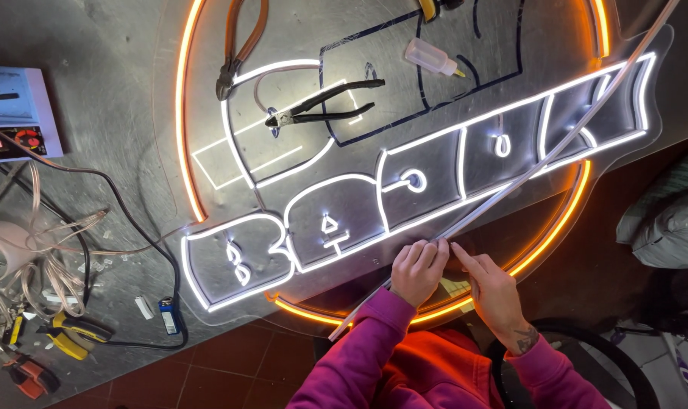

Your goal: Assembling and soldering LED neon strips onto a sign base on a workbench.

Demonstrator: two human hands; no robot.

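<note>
At bench edge, both hands on a long pale strip [510, 189] running diagonally from lower left, past the sign's lit lettering, up to the top right corner. Left hand [418, 271] curled loosely over the strip, fingers folded down and pinning it against the clear sign panel [647, 121]; right hand [491, 284] just beside it, forefinger stretched out and pressing on the strip, other fingers tucked, nothing else held. Probably seating the strip along the lower border of the letter band: best done with steady pressure from one fingertip while the other hand keeps the strip from lifting, working along bit by bit, keeping the free length straight and untwisted, and avoiding kinks at the bend. White tubing [336, 250] glowing around the letters, orange ring [183, 113] glowing round the sign. Farther up on the panel, black pliers [321, 110], brown-handled cutters [241, 49] and a small glue bottle [433, 59]. Bench [109, 121] of scuffed grey metal, littered at left with clear wire [48, 265], a black cable, a blue lighter [168, 314], yellow-handled tools [71, 337] and a power box [14, 113]. Below, reddish floor tiles [238, 363]; at right, grey fabric and a wheel, dim and hard to make out.
</note>
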